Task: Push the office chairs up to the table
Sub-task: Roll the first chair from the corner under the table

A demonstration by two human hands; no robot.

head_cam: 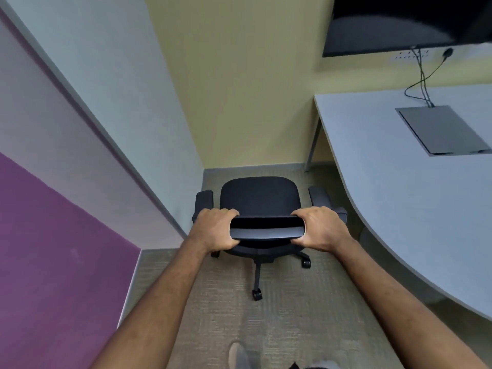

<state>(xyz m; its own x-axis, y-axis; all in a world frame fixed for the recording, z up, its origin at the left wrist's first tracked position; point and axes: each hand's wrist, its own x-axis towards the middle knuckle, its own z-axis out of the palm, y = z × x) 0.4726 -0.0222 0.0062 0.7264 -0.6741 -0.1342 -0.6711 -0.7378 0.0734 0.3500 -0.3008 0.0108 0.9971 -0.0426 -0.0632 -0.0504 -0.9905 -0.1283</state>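
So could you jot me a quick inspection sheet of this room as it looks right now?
Surface: grey table, curved edge, right of chair.
Job's things: black office chair, facing the yellow wall, not tucked under the table.
Clutter: flat grey panel on table.
Hands: left hand and right hand grip the backrest top.
Cables: black cables run from the wall into the panel.
Surroundings: carpet, dark screen.

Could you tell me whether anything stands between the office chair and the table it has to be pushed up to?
Nothing visible does. The office chair faces the yellow wall, both hands on its backrest, and only bare carpet separates it from the table on its right.
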